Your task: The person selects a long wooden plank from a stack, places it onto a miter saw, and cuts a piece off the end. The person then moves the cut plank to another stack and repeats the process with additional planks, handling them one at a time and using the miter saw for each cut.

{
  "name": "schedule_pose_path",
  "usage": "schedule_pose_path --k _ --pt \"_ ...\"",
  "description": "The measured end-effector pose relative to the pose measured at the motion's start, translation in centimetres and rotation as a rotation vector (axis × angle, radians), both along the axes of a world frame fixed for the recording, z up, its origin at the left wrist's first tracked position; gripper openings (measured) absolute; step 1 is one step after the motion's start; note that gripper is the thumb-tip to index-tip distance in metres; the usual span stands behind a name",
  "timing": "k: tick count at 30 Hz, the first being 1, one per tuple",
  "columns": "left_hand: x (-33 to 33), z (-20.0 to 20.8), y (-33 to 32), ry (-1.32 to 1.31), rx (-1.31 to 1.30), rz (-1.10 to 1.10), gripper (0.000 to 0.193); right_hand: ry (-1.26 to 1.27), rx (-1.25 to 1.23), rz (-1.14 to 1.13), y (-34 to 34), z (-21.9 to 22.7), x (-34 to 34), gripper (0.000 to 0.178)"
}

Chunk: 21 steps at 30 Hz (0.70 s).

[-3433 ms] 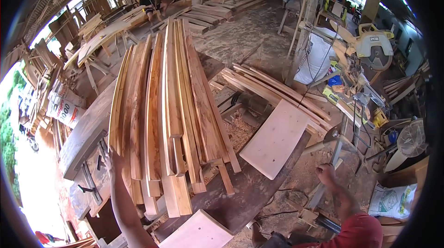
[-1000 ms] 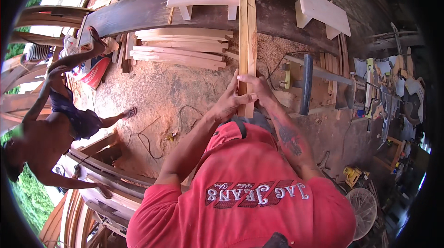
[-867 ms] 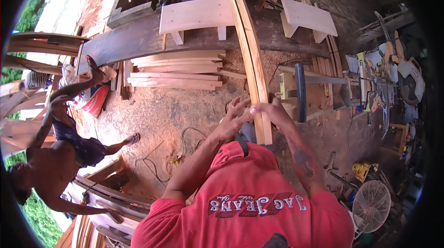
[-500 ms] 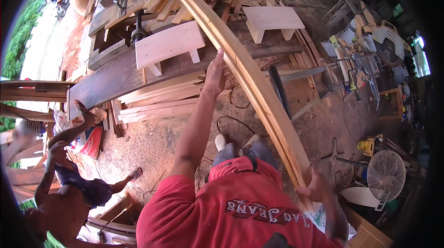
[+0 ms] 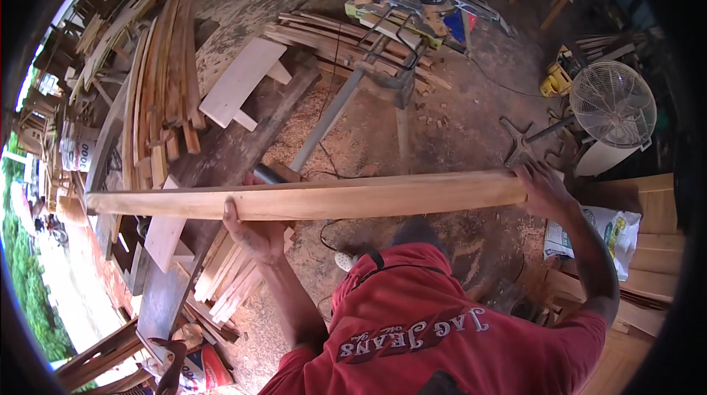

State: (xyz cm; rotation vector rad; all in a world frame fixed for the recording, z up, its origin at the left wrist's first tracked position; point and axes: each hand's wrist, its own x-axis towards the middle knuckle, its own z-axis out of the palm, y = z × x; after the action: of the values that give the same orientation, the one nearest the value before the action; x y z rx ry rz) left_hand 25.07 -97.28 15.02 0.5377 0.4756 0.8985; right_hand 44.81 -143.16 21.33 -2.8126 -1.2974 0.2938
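The long board point(image 5: 383, 197) lies crosswise in front of the body, held up above the floor and almost level in my view. I have it in both hands. The left hand point(image 5: 258, 236) supports it from underneath, well in from its left end, thumb against the near face and fingers behind. The right hand point(image 5: 543, 190) is closed around its right end. I cannot tell whether a second piece sits behind it.

To handle it well, I'd let the left palm carry most of the weight and use the right hand to steer, turning slowly, since the long left overhang would likely swing wide.

That left end crosses in front of one pale bench point(image 5: 166, 229); I cannot judge the gap, so I'd lift it a little before any turn. Beyond the board stand another pale bench point(image 5: 243, 82) and a metal stand point(image 5: 328, 122). The fan point(image 5: 613, 104) is past its right end, so I'd avoid pushing that way. A white sack point(image 5: 622, 233) sits on its near side, to the right.
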Motion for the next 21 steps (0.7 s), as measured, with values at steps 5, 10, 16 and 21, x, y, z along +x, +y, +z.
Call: schedule_pose_path --k 5,10,16,21 --pt "4.4 -1.1 -4.4 -0.072 0.174 -0.202 0.039 -0.140 0.226 0.021 0.3 -4.2 17.5 0.048" --pt "9.7 -4.5 -8.1 -0.021 0.038 -0.055 0.038 -0.314 0.346 0.153 5.5 -5.6 31.7 0.050" --pt "15.5 -8.0 -12.1 -0.030 -0.162 -0.049 0.041 -0.463 0.240 0.154 14.4 -8.2 43.7 0.049" --pt "18.8 -10.0 -11.0 -0.030 -0.226 0.084 0.041 -0.560 0.213 0.219 21.1 -12.5 48.2 0.050"
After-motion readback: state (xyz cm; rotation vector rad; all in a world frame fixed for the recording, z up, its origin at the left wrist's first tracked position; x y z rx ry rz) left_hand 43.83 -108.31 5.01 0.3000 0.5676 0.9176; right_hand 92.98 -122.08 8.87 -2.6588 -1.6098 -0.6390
